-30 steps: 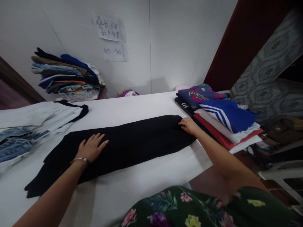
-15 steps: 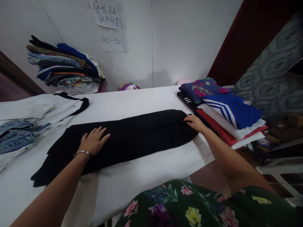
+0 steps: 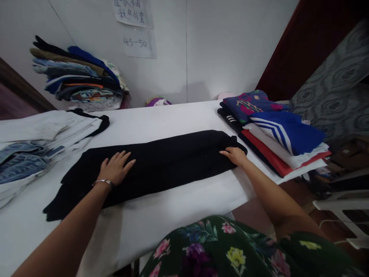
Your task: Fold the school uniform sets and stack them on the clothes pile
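Note:
A long folded black garment [image 3: 170,161] lies lengthwise across the white table; its exact kind is hard to make out. Flat on its left part rests my left hand [image 3: 115,168], fingers spread, a bracelet on the wrist. My right hand [image 3: 235,155] lies on the garment's right end, its fingers stretched to the left over the cloth. Behind the right hand, a bit of the black cloth is bunched up at the end.
Folded clothes in a pile [image 3: 276,134] stand right of the garment, a blue striped piece among them. White clothes [image 3: 37,125] and jeans [image 3: 23,167] lie at the left. A tall clothes stack [image 3: 83,79] leans by the wall. A white stool [image 3: 343,219] is at lower right.
My right hand has moved from the garment's right edge onto the cloth nearer me, and the end behind it now bunches up. My left hand stays flat in place. The view tilts slightly.

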`<move>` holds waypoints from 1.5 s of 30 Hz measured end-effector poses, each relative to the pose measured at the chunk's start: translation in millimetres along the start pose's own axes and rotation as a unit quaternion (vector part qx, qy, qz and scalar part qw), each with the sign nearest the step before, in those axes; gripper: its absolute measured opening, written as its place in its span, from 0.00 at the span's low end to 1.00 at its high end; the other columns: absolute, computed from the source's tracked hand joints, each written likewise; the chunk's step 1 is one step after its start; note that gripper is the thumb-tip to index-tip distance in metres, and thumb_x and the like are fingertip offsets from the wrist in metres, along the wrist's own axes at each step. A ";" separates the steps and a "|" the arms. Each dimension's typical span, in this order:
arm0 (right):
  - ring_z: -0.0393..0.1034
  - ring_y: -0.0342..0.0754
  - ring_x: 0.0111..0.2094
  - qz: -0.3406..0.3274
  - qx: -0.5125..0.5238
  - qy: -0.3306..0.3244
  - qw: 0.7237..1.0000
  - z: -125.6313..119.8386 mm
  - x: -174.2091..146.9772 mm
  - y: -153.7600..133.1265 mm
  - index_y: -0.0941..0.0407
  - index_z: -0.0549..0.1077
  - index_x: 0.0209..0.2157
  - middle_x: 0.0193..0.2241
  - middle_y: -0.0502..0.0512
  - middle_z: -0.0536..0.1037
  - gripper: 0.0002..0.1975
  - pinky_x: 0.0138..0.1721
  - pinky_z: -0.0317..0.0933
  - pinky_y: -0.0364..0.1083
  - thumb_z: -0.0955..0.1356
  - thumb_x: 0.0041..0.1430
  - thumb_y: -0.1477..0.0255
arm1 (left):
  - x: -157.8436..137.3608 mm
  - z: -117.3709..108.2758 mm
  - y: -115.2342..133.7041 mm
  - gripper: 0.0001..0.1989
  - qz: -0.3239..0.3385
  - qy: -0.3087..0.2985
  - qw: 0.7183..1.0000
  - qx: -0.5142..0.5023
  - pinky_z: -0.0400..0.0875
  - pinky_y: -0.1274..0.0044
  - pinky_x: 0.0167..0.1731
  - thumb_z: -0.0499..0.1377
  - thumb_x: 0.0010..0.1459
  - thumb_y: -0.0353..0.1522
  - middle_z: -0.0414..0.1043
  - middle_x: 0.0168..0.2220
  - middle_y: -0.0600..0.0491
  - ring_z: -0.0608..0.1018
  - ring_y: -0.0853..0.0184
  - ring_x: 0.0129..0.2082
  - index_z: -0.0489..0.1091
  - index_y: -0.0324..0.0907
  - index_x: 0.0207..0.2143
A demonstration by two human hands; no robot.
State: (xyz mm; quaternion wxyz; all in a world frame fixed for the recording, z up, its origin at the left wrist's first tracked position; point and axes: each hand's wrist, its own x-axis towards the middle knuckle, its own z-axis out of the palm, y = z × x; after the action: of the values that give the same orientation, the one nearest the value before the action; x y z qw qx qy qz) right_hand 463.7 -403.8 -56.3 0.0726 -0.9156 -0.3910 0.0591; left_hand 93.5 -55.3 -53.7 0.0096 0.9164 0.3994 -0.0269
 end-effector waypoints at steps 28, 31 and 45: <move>0.67 0.48 0.39 -0.192 0.128 0.026 0.973 21.5 -17.0 -80.3 0.53 0.78 0.33 0.34 0.54 0.75 0.06 0.42 0.60 0.47 0.67 0.57 0.73 | -1.0 3.1 0.1 0.31 -0.004 0.011 1.000 -0.014 0.46 0.58 0.61 0.41 0.61 0.45 0.51 0.66 0.49 0.52 0.57 0.66 0.56 0.41 0.63; 0.67 0.47 0.36 -0.165 0.188 0.060 0.966 21.7 -17.1 -80.6 0.54 0.75 0.28 0.30 0.52 0.73 0.07 0.38 0.59 0.46 0.65 0.59 0.71 | -1.8 2.0 1.2 0.32 -0.003 0.012 1.000 -0.015 0.46 0.58 0.61 0.41 0.61 0.45 0.51 0.66 0.48 0.52 0.57 0.66 0.57 0.40 0.63; 0.64 0.41 0.23 0.007 0.524 0.145 0.839 -14.8 -66.3 -34.4 0.55 0.67 0.23 0.20 0.49 0.70 0.19 0.25 0.61 0.41 0.64 0.59 0.56 | -1.2 6.9 -1.3 0.31 0.006 0.030 0.999 -0.034 0.45 0.58 0.61 0.41 0.62 0.46 0.52 0.65 0.47 0.52 0.56 0.65 0.57 0.41 0.62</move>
State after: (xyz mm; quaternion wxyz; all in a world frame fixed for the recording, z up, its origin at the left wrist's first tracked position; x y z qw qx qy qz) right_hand 396.2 -429.6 -32.1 0.5974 -0.7415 -0.2799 0.1221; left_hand 91.5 -55.6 -60.5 0.0290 0.9182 0.3947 0.0147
